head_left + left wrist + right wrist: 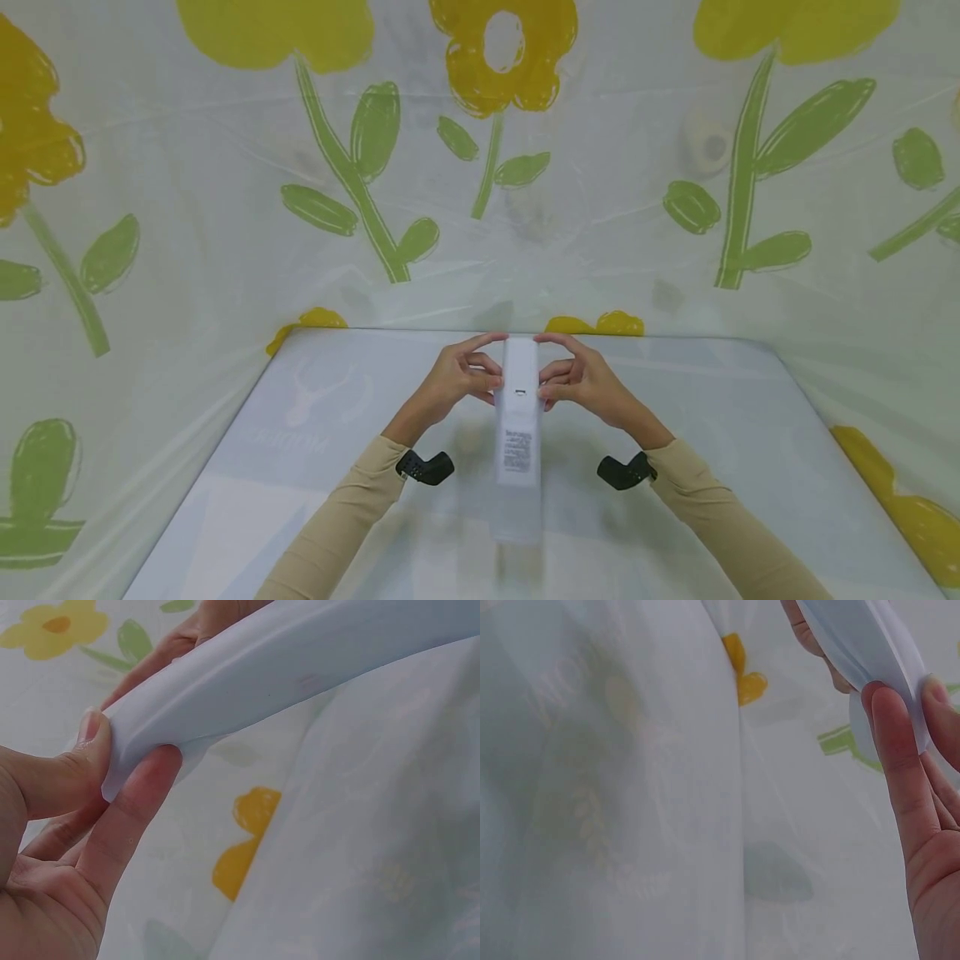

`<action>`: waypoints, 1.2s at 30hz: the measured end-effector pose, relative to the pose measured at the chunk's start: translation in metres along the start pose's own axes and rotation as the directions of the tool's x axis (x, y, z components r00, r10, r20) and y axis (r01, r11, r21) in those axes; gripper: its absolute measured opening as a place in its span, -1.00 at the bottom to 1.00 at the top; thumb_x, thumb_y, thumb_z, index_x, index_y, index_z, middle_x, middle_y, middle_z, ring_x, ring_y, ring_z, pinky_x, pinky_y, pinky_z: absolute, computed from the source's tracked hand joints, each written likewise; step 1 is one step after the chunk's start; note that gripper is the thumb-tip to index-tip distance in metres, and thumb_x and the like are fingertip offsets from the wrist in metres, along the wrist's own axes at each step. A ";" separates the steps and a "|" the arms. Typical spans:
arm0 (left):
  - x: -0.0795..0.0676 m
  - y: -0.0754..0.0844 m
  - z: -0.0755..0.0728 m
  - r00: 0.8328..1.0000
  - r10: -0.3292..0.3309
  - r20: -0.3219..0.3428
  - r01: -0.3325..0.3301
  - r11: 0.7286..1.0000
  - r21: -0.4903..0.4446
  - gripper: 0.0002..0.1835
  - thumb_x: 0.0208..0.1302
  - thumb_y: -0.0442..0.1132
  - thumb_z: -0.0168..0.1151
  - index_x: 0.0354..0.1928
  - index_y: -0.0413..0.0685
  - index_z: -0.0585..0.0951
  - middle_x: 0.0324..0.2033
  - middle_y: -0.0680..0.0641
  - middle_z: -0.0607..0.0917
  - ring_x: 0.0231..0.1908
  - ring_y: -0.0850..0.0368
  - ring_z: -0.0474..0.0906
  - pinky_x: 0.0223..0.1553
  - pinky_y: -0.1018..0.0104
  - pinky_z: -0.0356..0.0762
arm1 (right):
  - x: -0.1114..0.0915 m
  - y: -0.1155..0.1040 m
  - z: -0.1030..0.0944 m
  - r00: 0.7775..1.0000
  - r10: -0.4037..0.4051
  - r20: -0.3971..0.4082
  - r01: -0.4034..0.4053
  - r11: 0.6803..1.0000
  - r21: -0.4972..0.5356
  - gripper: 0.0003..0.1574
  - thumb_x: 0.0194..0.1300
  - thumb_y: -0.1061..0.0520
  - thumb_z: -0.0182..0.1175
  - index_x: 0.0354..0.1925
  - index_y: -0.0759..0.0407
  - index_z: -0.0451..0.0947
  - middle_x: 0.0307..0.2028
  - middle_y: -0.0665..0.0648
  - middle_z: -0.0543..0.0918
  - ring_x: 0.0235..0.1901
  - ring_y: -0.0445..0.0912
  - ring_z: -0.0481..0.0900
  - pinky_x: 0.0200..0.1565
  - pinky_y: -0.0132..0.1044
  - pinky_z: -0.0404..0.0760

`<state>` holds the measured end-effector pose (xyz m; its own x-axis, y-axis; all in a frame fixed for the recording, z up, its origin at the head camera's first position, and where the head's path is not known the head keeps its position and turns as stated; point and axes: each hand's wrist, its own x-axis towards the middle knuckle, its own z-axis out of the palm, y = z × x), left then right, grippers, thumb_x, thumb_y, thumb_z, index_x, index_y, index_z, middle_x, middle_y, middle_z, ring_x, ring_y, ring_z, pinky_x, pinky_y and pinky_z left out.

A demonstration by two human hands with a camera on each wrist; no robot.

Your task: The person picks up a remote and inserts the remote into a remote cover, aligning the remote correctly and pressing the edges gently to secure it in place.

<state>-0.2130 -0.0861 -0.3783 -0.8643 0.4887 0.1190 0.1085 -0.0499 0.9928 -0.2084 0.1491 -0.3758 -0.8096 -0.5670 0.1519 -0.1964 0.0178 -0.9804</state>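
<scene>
Both hands hold a long white device (pixel 519 362) upright in the middle of the head view. A small port shows on its face, with a block of printed text lower down. My left hand (pixel 459 377) grips its left edge near the far end, and my right hand (pixel 588 382) grips the right edge opposite. In the left wrist view, thumb and fingers pinch the end of the smooth, curved white device (pixel 225 694). The right wrist view catches the right hand (pixel 939 862) pinching the other side of the device (pixel 866 641).
A pale, glossy table (pixel 300 492) lies beneath the hands, with faint printed shapes on it. Behind and beside it hangs a white sheet (pixel 600 183) printed with yellow flowers and green leaves. Each forearm wears a black wrist mount (pixel 427 468).
</scene>
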 end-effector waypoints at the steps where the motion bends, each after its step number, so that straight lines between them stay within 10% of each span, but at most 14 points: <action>1: 0.000 0.000 0.000 1.000 0.001 -0.001 -0.001 1.000 -0.001 -0.36 0.01 -0.46 0.22 0.20 -0.03 0.31 -0.41 -0.21 0.57 -0.40 -0.02 0.57 -0.41 0.03 0.56 | 0.000 0.000 0.000 1.000 0.000 0.000 0.000 1.000 -0.002 -0.21 0.06 0.43 0.14 0.22 0.18 0.08 -0.29 0.41 0.57 -0.41 0.16 0.57 -0.35 -0.05 0.59; 36: 0.004 -0.011 -0.006 1.000 0.001 -0.023 -0.001 1.000 -0.022 -0.36 -0.02 -0.43 0.27 0.17 -0.01 0.35 -0.44 -0.16 0.59 -0.39 -0.05 0.57 -0.43 0.02 0.56 | 0.005 0.012 -0.003 0.999 -0.042 0.003 0.042 0.999 0.000 -0.20 0.05 0.35 0.19 0.22 0.12 0.10 -0.28 0.37 0.58 -0.39 0.15 0.58 -0.35 -0.06 0.59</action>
<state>-0.2207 -0.0886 -0.3882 -0.8754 0.4683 0.1201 0.0986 -0.0701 0.9926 -0.2161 0.1494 -0.3862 -0.7989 -0.5699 0.1925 -0.2301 -0.0062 -0.9732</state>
